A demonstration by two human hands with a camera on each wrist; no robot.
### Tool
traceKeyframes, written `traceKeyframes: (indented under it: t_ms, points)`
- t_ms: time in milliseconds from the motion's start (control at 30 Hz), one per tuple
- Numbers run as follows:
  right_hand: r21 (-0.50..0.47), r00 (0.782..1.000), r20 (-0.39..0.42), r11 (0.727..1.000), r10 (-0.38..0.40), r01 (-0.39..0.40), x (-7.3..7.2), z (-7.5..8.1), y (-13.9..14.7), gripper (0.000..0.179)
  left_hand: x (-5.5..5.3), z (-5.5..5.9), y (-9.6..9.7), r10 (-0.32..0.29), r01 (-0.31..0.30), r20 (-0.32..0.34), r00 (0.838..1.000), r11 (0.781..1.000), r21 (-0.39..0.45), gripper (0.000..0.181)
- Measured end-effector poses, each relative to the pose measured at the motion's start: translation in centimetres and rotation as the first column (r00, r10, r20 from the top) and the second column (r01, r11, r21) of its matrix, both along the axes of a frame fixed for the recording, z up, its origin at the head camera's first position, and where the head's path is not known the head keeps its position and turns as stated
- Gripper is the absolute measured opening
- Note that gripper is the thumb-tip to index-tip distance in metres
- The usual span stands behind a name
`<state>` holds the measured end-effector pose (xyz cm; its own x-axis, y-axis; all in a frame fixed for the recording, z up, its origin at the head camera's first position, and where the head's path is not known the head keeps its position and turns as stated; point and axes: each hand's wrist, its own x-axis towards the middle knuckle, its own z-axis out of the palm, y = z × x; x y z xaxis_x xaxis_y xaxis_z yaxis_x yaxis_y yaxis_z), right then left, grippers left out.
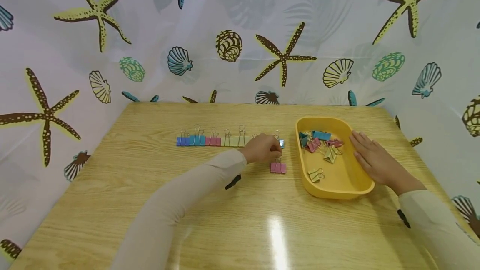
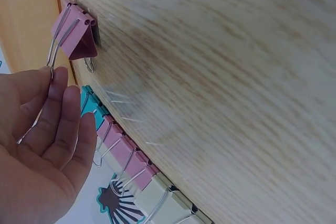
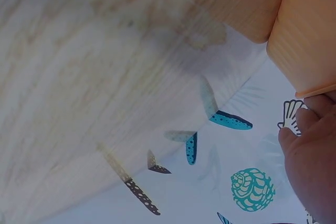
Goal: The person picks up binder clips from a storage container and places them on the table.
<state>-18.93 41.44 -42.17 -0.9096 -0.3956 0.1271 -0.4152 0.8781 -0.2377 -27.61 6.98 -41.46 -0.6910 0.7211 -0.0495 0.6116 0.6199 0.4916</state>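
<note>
A pink binder clip [image 1: 278, 168] is held by my left hand [image 1: 261, 148]; in the left wrist view the thumb and a finger pinch its wire handle, and the pink clip [image 2: 76, 32] hangs tilted from them. Behind that hand runs a row of binder clips [image 1: 213, 141] in blue, teal, pink and pale yellow, handles upward, partly hidden by the hand. My right hand [image 1: 375, 159] lies with straight fingers against the right rim of a yellow tray [image 1: 346, 195]. Inside the tray are several loose clips, among them a pale yellow clip [image 1: 316, 174] near the front left.
The wooden table [image 1: 225, 228] carries the tray on its right side. A white cloth [image 1: 240, 11] printed with starfish and shells stands upright behind the table and along both sides.
</note>
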Motion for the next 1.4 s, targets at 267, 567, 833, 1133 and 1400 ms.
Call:
traceKeyframes:
  t_ms: [267, 567, 833, 1133, 1400]
  points:
    - [-0.002, 1.000, -0.007, 1.000, 0.008, -0.008, 0.0, -0.1, 0.1, 0.052, 0.1, 0.2, -0.1, -0.011, 0.011, 0.007, 1.000, 1.000, 0.004, 0.016]
    - [-0.010, 0.999, -0.025, 1.000, 0.021, -0.022, 0.1, -0.2, 0.2, 0.051, 0.3, 0.2, 0.0, 0.015, -0.014, -0.037, 0.999, 1.000, 0.022, 0.022]
    - [-0.013, 0.999, -0.028, 1.000, 0.021, -0.021, 0.1, -0.2, 0.1, 0.051, 1.3, 2.3, 0.9, -0.017, 0.022, -0.080, 0.997, 0.998, 0.057, 0.021]
    - [-0.002, 1.000, -0.009, 1.000, 0.009, -0.009, 0.0, -0.1, 0.2, 0.052, 2.1, 7.0, 3.5, -0.251, 0.255, -0.127, 0.960, 0.967, 0.015, 0.017]
    - [-0.007, 1.000, -0.004, 1.000, 0.010, -0.010, -0.1, 0.0, 0.2, 0.051, 2.7, 10.0, 7.4, -0.464, 0.446, -0.116, 0.878, 0.882, -0.153, 0.019]
